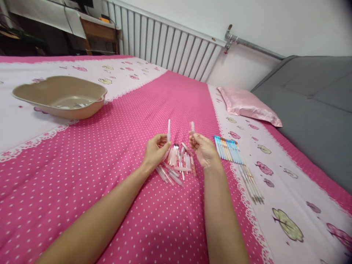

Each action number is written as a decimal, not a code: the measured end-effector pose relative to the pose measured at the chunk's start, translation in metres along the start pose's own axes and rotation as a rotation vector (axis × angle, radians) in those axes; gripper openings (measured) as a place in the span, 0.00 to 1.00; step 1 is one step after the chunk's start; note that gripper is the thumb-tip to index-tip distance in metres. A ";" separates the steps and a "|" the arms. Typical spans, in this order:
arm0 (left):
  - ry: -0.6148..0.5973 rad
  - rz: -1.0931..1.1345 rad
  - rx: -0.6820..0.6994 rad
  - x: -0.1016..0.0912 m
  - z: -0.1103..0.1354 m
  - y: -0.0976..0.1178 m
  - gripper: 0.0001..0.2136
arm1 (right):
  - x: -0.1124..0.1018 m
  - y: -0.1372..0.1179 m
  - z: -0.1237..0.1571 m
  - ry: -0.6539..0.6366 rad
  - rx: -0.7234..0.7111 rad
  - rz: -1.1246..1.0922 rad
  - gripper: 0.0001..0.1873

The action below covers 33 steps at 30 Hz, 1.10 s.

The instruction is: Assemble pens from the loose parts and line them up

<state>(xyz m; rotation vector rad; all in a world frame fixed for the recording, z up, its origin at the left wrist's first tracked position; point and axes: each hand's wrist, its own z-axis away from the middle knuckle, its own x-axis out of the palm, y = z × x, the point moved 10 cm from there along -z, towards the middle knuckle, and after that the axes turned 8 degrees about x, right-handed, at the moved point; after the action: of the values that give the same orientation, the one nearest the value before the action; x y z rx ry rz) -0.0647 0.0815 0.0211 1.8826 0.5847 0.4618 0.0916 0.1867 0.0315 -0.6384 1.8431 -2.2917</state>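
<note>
My left hand [157,149] pinches a slim whitish pen barrel [168,131], which stands upright above the fingers. Opposite it, my right hand [204,148] is closed on a short translucent pink pen cap [192,127], partly hidden by the fingers. Between and below both hands lies a pile of pen parts [173,157], pink, clear and white, some with dark tips. Several clear and pinkish tubes [168,174] are spread at the near side of the pile. The two held pieces are apart from each other.
Right of my right hand lies a row of blue and peach pens [229,148], with several pale pens [250,183] nearer me. A beige plastic basin [60,106] with small pieces inside sits at the left on the bed [123,212]. A pink pillow [247,104] rests by the grey headboard [310,91].
</note>
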 end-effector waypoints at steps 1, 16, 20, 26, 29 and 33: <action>-0.025 0.009 0.000 0.003 0.001 0.002 0.12 | -0.003 -0.002 0.001 0.004 0.024 -0.070 0.08; -0.559 0.065 -0.048 0.054 0.026 0.019 0.12 | 0.001 -0.044 0.028 -0.003 -0.084 -0.081 0.05; -0.577 0.083 -0.076 0.056 0.028 0.018 0.11 | 0.007 -0.045 0.032 -0.021 -0.085 -0.102 0.04; -0.564 0.103 -0.088 0.055 0.028 0.018 0.10 | 0.013 -0.046 0.033 -0.048 -0.110 -0.030 0.05; -0.560 0.109 -0.092 0.055 0.028 0.017 0.10 | 0.013 -0.046 0.033 -0.062 -0.106 -0.036 0.05; -0.544 0.128 -0.128 0.054 0.028 0.015 0.10 | 0.013 -0.046 0.033 -0.064 -0.108 -0.049 0.04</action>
<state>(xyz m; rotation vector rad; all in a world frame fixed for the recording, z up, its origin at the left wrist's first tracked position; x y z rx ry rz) -0.0026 0.0877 0.0276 1.8236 0.0711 0.0530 0.1007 0.1634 0.0842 -0.7713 1.9533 -2.1851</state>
